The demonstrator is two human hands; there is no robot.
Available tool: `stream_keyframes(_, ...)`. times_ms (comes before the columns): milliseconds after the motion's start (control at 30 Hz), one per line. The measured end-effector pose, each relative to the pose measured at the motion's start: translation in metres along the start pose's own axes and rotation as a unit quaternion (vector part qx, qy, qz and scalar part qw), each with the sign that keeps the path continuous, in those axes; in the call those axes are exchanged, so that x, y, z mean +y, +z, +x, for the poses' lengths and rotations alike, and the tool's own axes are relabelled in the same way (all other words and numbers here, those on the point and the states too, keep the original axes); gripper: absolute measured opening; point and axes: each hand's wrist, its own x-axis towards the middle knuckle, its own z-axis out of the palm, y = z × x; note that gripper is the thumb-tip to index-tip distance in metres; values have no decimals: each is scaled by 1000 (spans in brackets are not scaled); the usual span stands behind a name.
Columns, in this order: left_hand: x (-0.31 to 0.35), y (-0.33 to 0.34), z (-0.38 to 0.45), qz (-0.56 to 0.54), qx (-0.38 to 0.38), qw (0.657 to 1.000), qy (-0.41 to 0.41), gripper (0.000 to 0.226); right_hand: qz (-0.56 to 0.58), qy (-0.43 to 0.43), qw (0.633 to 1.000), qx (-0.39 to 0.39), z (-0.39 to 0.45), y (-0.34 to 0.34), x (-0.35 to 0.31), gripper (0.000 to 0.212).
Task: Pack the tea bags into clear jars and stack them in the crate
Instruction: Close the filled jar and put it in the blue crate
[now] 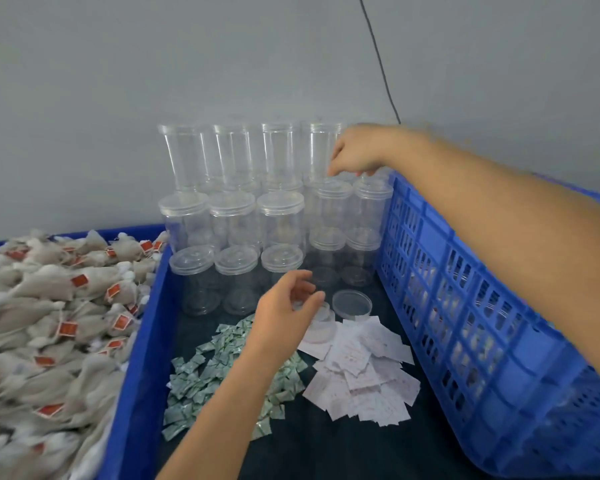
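Against a grey wall, my right hand (355, 155) pinches a stacked jar's lid (329, 187) while my left hand (288, 306) holds an open jar (321, 323), needing tea bags (49, 306) next.

faint print on paper slips (357, 372), red tea-bag tags (67, 329), none legible

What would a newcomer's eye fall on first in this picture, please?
Probably the stacked wall of clear jars against the grey wall, where the right hand reaches over a capped jar. Next come the heap of tea bags with red tags at left and the blue crate at right, while the left hand hovers by a loose lid.
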Motion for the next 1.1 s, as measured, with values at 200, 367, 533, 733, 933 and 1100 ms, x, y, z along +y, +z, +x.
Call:
stream_keyframes(200,-6,-33,-8,-4,42,999,-24,27,116,-36,990,69,22,70,-44,67)
stream_keyframes(367,-19,-45,-17,-16,56,997,-40,27,141,-3,989,50,47,121,-52,93)
stream_keyframes(533,-28,-50,-22,-18,62,996,-60,26,151,17,986,69,58,131,-54,95)
stream_keyframes(733,-27,-50,-21,-14,85,995,-54,27,223,9,972,76,43,115,-55,101)
stream_keyframes(933,-23,-34,-22,89,169,981,23,57,348,22,935,69,-25,144,-57,101)
stream_keyframes(1100,-30,-18,-37,264,172,947,66,98,406,80,909,-38,-84,191,-63,107)
